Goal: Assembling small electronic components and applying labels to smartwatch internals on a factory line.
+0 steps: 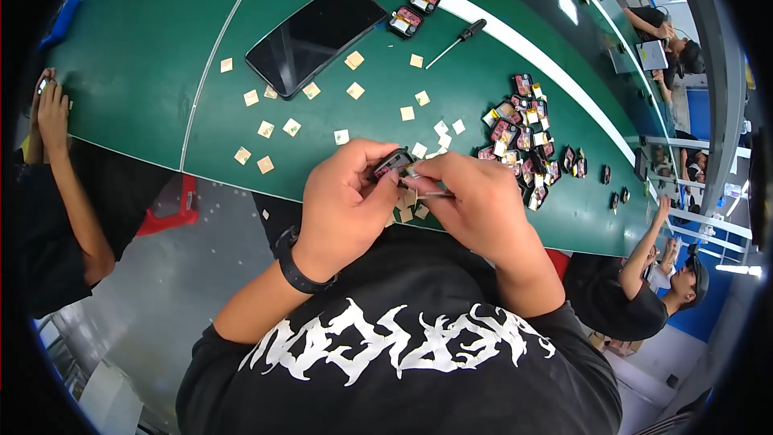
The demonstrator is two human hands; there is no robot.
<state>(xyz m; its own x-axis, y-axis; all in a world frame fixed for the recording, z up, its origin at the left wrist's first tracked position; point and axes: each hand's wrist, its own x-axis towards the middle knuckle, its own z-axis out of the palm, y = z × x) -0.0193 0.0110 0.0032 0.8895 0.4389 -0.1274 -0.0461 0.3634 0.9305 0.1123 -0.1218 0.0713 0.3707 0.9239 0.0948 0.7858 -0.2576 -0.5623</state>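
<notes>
My left hand [346, 197], with a black band on its wrist, is closed round a small black electronic casing [391, 163] above the table's near edge. My right hand [483, 197] meets it from the other side, thumb and fingers pinched together. Between these fingers a thin metal tool [435, 194] shows, possibly tweezers; its tip is hidden. Several small beige square pads [407, 214] lie under my hands, and white square pads [444, 141] lie just beyond. What the right fingertips touch inside the casing cannot be made out.
A pile of opened black casings [523, 137] with circuit boards lies to the right on the green table [145, 72]. Farther off are a large black phone [316, 36], a screwdriver [457, 43] and two opened casings [405, 22]. Co-workers sit left and right.
</notes>
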